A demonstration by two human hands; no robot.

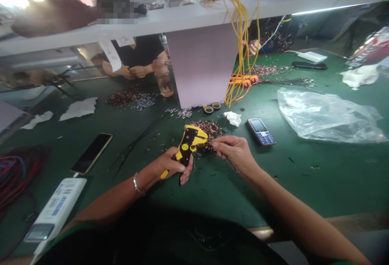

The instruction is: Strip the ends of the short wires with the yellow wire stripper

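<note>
My left hand (173, 167) is wrapped round the handles of a yellow and black wire stripper (189, 143), whose jaws point up and to the right. My right hand (235, 151) is pinched on a thin dark wire (230, 162) and brings its end to the stripper's jaws. Just behind both hands lies a pile of stripped copper wire bits (209, 129) on the green table (304, 167). A silver bracelet sits on my left wrist.
A keypad phone (261, 131) and crumpled tissue (232, 118) lie right of the pile; a clear plastic bag (325, 117) is farther right. A smartphone (92, 152) and white device (57, 206) lie left. Yellow wires (241, 42) hang from a shelf. Another person's hands (138, 71) work opposite.
</note>
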